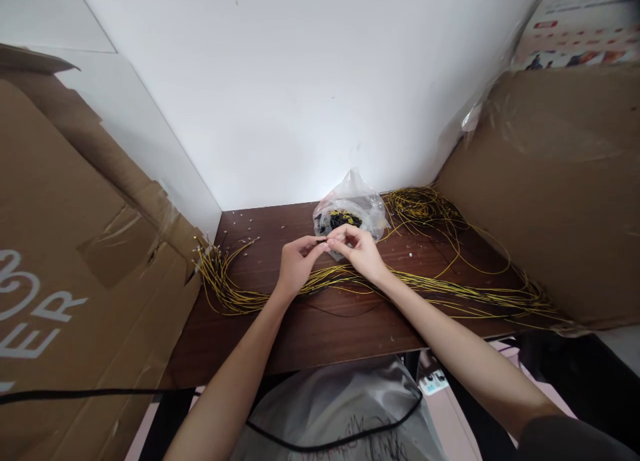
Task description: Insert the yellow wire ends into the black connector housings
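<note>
My left hand (300,262) pinches a small dark piece (321,240) between thumb and fingertips, over the table. My right hand (357,249) is also closed, its thumb and fingertips meeting the left ones at that piece. What exactly the right fingertips grip is too small to make out. Just behind both hands sits a clear plastic bag (367,211) with small black and yellow pieces (343,219) inside. Beneath the hands, a long bundle of yellow and black wires (440,282) runs across the table; small pale ends show at its left tip.
A coil of yellow and black wire (415,204) lies at the back right of the brown table (290,344). Cardboard boxes (560,201) flank both sides, and a white wall (310,94) rises behind. Tiny white bits are scattered back left. A black cable (330,445) crosses a plastic bag below.
</note>
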Demonstrator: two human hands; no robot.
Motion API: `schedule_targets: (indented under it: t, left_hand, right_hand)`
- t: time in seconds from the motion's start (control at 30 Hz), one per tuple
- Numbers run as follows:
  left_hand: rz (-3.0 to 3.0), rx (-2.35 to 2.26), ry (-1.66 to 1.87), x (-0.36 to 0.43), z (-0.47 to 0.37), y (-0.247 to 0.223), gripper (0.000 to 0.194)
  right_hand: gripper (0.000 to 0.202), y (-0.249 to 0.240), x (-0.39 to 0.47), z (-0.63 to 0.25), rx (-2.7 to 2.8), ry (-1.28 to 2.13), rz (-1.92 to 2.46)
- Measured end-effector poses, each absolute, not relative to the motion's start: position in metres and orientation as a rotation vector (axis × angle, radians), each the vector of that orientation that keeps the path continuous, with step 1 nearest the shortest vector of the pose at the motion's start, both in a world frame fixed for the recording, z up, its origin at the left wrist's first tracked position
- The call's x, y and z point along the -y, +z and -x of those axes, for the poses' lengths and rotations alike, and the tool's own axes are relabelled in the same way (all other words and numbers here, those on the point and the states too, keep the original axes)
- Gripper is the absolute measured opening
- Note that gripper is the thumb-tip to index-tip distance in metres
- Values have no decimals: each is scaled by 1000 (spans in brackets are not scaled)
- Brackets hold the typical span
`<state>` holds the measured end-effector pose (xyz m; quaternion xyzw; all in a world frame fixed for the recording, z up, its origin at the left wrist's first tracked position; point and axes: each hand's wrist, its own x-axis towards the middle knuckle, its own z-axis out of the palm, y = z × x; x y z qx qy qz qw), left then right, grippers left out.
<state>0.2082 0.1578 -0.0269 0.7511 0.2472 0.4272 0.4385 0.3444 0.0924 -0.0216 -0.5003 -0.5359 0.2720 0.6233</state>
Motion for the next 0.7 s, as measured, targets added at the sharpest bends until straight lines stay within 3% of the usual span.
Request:
schedule_targets:
  t: [0.33, 0.7]
  left_hand:
    - [-2544, -663, 1006, -152, -204, -21, 24]
    - [-2330, -649, 1055, -154, -206, -23, 17]
  right_hand:
    - [12, -14, -87, -345, 1548, 263, 1191]
    - [20, -12, -89, -352, 1432, 305, 1290]
